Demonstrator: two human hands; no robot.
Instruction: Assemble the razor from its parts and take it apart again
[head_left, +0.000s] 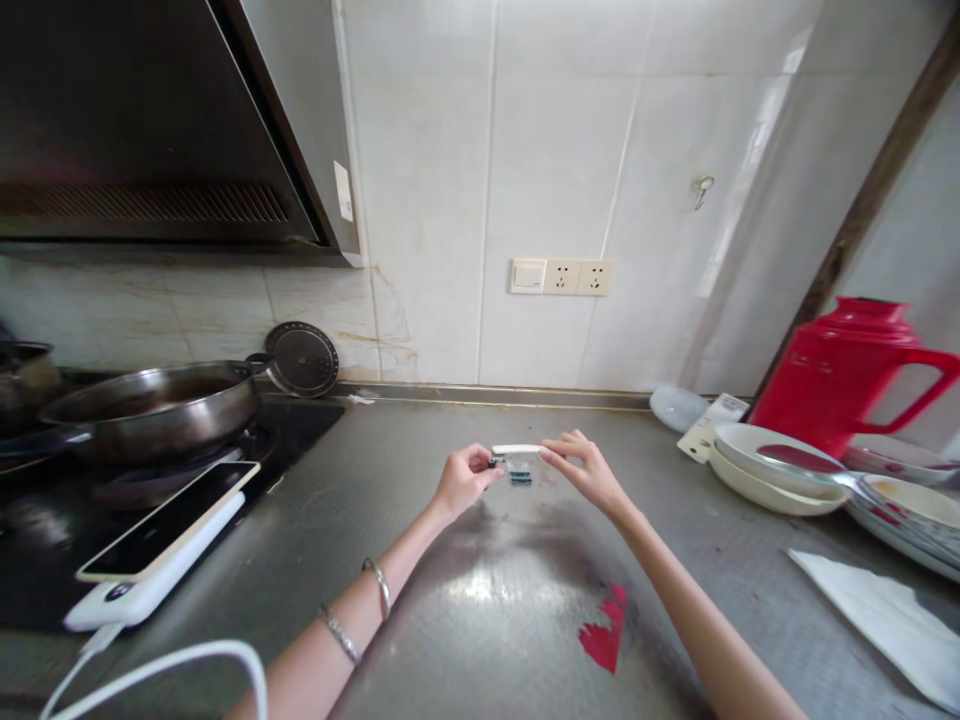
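Observation:
Above the middle of the metal counter, a small white flat object is held up, seen nearly edge-on. My left hand pinches its left end between thumb and fingers, with a small dark piece at the fingertips. On its right end the thumb and fingers of my right hand are closed. Just below the white edge shows a small clear part with dark and teal bands; whether it is joined to the white object or lies on the counter, I cannot tell. Two silver bracelets circle the left forearm.
A steel pan sits on the black stove at left, near a phone atop a white power bank with a cable. At right stand a red thermos, stacked bowls and white paper. A red scrap lies in front.

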